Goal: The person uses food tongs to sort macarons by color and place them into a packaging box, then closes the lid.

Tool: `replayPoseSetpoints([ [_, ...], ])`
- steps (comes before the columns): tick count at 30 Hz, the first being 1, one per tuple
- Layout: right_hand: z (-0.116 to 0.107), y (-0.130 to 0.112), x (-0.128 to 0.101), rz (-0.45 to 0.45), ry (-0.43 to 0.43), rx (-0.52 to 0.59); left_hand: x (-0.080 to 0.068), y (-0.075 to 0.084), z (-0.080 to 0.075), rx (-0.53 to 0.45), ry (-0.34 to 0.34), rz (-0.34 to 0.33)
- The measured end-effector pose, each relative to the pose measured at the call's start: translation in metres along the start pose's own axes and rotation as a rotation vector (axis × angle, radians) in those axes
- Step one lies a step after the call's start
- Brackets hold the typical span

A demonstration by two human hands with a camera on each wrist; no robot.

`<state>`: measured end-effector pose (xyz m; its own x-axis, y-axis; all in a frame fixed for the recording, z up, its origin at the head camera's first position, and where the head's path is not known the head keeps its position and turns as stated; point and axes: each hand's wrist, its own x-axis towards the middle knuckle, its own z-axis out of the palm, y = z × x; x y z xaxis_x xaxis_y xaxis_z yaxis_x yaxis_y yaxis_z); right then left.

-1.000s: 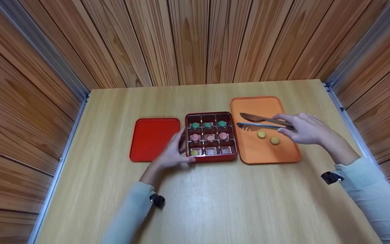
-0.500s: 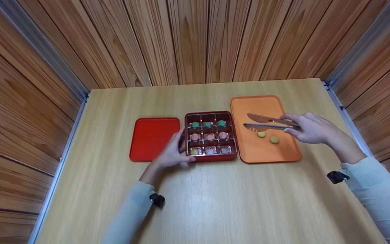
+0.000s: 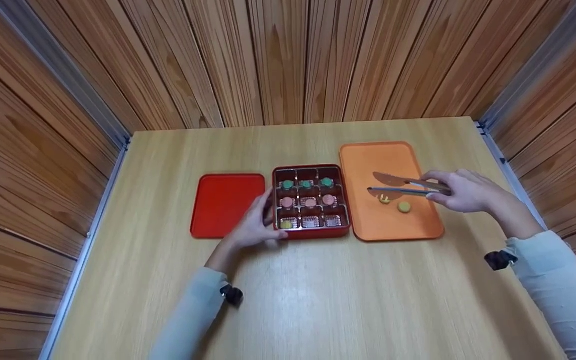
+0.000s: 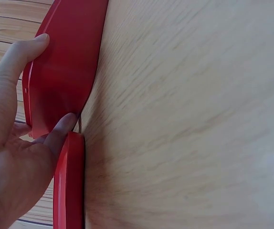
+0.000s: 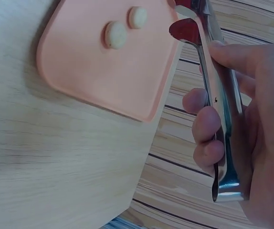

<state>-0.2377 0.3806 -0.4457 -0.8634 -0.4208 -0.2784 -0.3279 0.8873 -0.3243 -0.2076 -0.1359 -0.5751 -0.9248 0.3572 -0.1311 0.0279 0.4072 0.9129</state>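
The right hand (image 3: pixel 463 192) gripped tongs (image 3: pixel 403 186) whose tips hovered over a cookie (image 3: pixel 383 199); the left hand's (image 3: pixel 254 227) relaxed fingers (image 3: pixel 267 199) touched the box (image 3: pixel 311 202).

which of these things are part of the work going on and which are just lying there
In use:
tongs in the right hand
two yellow sweets on the orange tray
red box, touched by the left hand

Lying about:
red lid
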Motion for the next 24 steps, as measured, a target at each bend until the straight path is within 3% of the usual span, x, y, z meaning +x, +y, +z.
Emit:
replayPoseSetpoints([
  [9,0.011,0.005,0.001,0.025,-0.034,-0.018,0.000,-0.002,0.000,-0.012,-0.006,0.001],
  [24,0.022,0.017,0.003,0.033,-0.021,-0.030,0.000,-0.001,0.000,0.001,0.004,-0.008],
])
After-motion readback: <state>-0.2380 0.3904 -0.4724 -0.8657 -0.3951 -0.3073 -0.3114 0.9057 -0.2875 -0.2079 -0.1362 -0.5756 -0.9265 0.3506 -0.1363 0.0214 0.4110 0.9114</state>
